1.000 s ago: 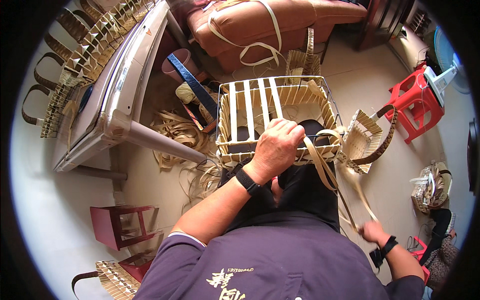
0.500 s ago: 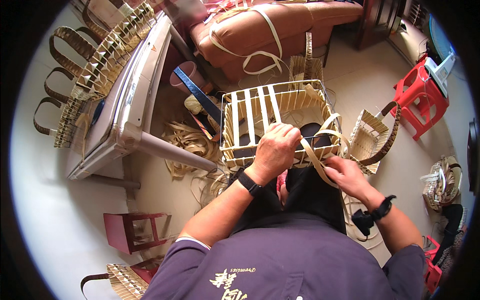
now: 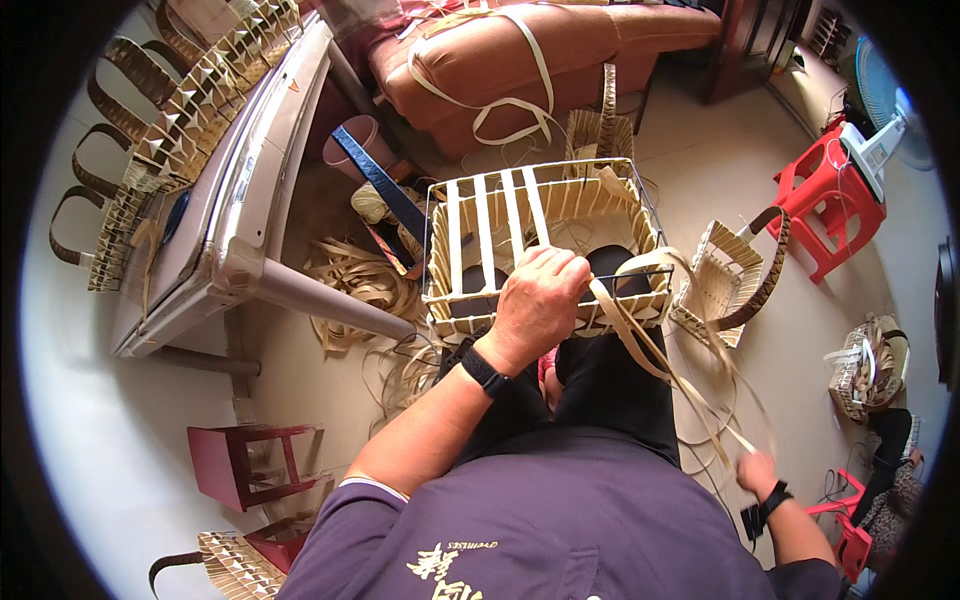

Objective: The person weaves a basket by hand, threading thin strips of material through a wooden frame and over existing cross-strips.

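- While the bare left hand (image 3: 543,293) lies over the near rim of a rectangular basket woven from pale tan strips (image 3: 460,324), its fingers are curled tightly around that edge.
- That basket is at the person's knees, against black trousers (image 3: 610,390), and two dark rounded shapes show inside it.
- Four flat cream strips (image 3: 484,230) cross its left half from front to back, side by side and apart.
- From beside the left hand, a long flat tan strip (image 3: 618,312) runs down to the bare right hand (image 3: 757,472), well apart from the basket.
- Although motion blurs them, the right hand's fingers look closed on that strip; their exact pinch cannot be told.
- Just right of the basket stands a small tan woven basket with a brown arched handle (image 3: 725,280).
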`<state>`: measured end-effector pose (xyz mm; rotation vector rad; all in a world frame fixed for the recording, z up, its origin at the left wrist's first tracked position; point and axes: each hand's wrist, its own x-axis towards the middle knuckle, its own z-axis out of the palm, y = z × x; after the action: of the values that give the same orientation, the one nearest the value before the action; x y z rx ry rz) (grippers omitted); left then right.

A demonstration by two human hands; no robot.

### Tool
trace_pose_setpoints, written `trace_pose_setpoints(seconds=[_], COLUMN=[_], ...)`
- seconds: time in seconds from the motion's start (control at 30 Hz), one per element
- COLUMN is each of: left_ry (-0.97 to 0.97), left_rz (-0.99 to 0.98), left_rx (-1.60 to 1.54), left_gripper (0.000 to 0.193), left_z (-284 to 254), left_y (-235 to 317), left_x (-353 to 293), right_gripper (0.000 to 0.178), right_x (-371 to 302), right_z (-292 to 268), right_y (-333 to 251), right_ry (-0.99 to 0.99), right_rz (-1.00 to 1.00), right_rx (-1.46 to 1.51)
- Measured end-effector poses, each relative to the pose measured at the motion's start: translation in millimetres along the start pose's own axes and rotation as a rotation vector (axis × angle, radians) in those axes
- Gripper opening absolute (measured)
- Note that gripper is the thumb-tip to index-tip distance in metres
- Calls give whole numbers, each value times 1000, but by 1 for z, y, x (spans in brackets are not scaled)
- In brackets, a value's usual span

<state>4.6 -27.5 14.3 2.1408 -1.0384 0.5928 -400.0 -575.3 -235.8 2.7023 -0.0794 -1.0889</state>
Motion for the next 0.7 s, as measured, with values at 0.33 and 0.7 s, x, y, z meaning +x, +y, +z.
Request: trace_pose_setpoints(seconds=[0.33,0.7], left_ry=[-6,-7], left_rz=[-7,-64], left_rx=[16,17], left_gripper=[9,11], left_z=[-3,-9], left_y=[-6,-12], left_x=[-7,-10], right_gripper=[29,52], right_x=[36,3], right_z=[-125,-459], right_y=[-66,-238], right_ry=[88,1266], right_rz=[-224,-326], right_rx=[406,406])
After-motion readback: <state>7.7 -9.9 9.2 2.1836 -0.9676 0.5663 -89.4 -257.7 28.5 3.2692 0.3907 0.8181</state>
